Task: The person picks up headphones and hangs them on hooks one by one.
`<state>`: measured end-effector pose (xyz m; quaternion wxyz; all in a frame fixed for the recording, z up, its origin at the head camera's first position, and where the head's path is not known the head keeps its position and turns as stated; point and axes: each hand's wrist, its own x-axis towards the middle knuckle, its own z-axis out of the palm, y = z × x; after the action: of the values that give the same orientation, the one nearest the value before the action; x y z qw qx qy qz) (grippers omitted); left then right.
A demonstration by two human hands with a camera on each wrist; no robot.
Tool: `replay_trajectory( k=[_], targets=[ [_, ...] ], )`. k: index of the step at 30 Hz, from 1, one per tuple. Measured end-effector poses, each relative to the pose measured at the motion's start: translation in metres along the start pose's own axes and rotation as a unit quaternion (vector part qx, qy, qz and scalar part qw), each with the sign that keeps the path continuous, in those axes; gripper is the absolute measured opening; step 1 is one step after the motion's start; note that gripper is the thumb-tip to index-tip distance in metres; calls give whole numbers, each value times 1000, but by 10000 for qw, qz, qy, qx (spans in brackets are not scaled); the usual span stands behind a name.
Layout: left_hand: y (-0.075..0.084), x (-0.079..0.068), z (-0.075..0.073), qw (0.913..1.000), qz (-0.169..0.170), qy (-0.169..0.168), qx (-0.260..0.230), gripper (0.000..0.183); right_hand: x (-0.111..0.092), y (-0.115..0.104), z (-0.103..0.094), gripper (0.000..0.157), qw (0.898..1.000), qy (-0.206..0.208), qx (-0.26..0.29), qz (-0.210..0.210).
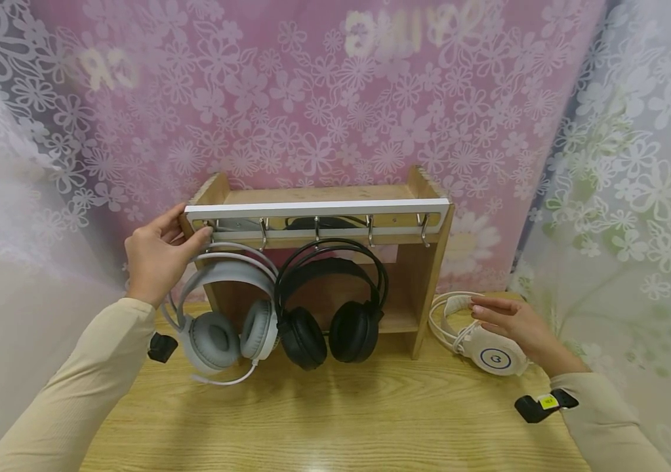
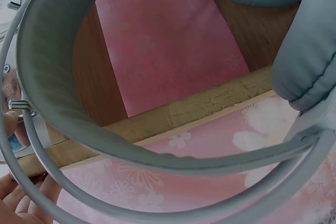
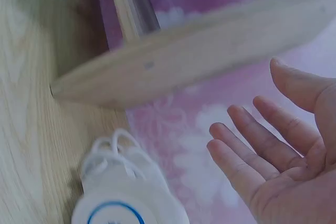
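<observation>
At the left end of a wooden rack point(image 1: 432, 288), my left hand point(image 1: 158, 252) grips the side panel, with the thumb in front by the end hook and the fingers behind. A grey-white headset point(image 1: 214, 341) with a boom microphone hangs right below that hand; its headband fills much of the left wrist view. Beside it, black headphones point(image 1: 304, 337) hang from the rack. My right hand point(image 1: 518, 331) is held with fingers extended above a white headset point(image 3: 126, 198), whose cable is bundled. In the right wrist view its palm and spread fingers hold nothing.
Several metal hooks point(image 1: 370, 231) line a white-framed rail point(image 1: 317, 210) across the rack's front. The rack stands on a wood-grain table point(image 1: 323, 419). Behind hangs a pink flowered cloth point(image 1: 317, 111), with a pale flowered curtain point(image 1: 636, 262) to the right.
</observation>
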<state>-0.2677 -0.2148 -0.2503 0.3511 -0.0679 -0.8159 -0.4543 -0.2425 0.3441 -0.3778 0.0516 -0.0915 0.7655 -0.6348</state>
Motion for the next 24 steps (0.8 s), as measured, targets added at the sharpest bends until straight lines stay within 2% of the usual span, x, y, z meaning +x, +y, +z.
replay_trajectory(
  k=[8,15,19,24],
  targets=[
    [1,0,0,10000,-35,-22,-22,60,-7,10,-37,30,9949,137,996,48],
    [1,0,0,10000,-37,-17,-13,60,-11,17,-54,32,9874,496,1502,71],
    [1,0,0,10000,-51,-26,-14,60,-11,23,-60,28,9892,814,1211,109],
    [1,0,0,10000,-40,-32,-49,60,-10,32,-63,23,9924,1191,312,17]
  ],
)
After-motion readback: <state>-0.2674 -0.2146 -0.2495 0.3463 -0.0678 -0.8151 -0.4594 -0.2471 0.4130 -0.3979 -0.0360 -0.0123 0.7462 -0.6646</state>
